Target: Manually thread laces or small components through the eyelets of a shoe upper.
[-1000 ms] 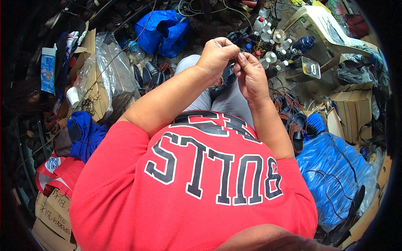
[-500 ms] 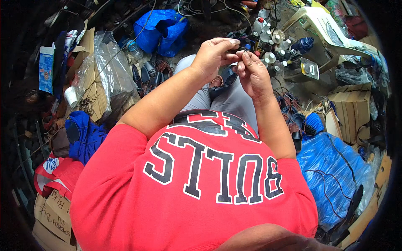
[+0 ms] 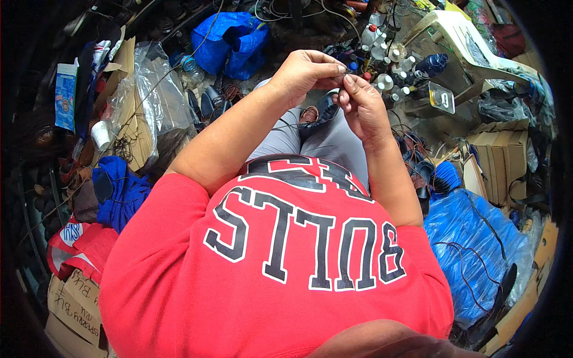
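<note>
My left hand (image 3: 310, 74) and my right hand (image 3: 361, 101) meet in front of me above my knees. Thumb and forefinger are pinched on each hand, and the fingertips almost touch. Something thin and dark seems to lie between them, too small to name. Below the hands, between my legs in grey trousers (image 3: 277, 132), a dark item (image 3: 325, 110) shows in part. Beside it is a bit of a brown sandal or foot (image 3: 309, 114).
Several bottles (image 3: 385, 80) stand just beyond my right hand, near a pale plastic chair (image 3: 456, 36). A blue bag (image 3: 230, 45) lies ahead on the left. Clear plastic sheeting (image 3: 161, 89) is to the left, blue plastic (image 3: 471, 256) and folded cardboard (image 3: 501, 158) to the right.
My left hand has shifted slightly down and right, so its fingertips are closer to the right hand's. The right hand stays nearly in place.
</note>
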The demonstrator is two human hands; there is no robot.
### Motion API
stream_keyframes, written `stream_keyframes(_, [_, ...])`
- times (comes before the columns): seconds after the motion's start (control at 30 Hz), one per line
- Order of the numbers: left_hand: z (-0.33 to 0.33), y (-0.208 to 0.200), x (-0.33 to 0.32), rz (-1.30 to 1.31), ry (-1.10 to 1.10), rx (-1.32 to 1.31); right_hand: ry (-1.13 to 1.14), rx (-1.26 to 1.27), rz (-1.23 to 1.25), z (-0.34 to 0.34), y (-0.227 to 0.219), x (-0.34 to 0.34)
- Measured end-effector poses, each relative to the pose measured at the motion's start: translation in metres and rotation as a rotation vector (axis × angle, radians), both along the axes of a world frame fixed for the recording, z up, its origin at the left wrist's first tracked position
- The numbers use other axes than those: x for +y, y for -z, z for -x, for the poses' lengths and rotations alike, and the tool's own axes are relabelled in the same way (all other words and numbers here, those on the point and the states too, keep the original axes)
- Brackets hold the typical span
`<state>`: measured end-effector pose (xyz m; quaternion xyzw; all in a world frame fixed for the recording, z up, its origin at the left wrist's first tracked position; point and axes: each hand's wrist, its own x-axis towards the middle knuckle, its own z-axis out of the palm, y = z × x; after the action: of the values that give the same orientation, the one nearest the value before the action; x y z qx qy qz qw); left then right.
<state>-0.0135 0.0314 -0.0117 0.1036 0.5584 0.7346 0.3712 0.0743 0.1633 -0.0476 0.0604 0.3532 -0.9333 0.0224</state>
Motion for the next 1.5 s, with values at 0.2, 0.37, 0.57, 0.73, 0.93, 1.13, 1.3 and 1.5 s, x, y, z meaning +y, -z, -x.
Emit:
stream_keyframes(0.2, [0.001, 0.003, -0.001, 0.024, 0.002, 0.024, 0.02, -0.032, -0.036, -0.001, -0.001, -0.001])
stream_keyframes(0.37, [0.0, 0.005, 0.003, -0.035, -0.013, 0.078, 0.095, -0.033, -0.124, -0.002, -0.005, -0.006])
stream_keyframes(0.57, [-0.007, 0.008, 0.013, -0.085, -0.126, 0.137, 0.246, 0.047, -0.218, 0.001, -0.005, -0.019])
stream_keyframes(0.73, [-0.011, 0.007, 0.014, -0.124, -0.129, 0.039, 0.303, 0.057, -0.258, 0.003, 0.0, -0.023])
stream_keyframes(0.93, [-0.008, 0.016, 0.013, -0.198, -0.136, -0.007, 0.316, 0.109, -0.652, 0.003, -0.006, -0.004])
stream_keyframes(1.13, [-0.011, 0.0, 0.002, -0.058, -0.183, -0.047, 0.498, 0.161, -1.155, 0.0, -0.019, 0.001])
stream_keyframes(1.3, [-0.009, -0.001, -0.001, 0.035, -0.103, 0.146, 0.598, 0.325, -1.565, -0.004, -0.037, 0.001])
stream_keyframes(1.5, [-0.012, -0.007, -0.002, -0.01, -0.126, 0.138, 0.629, 0.387, -1.602, -0.004, -0.037, 0.0])
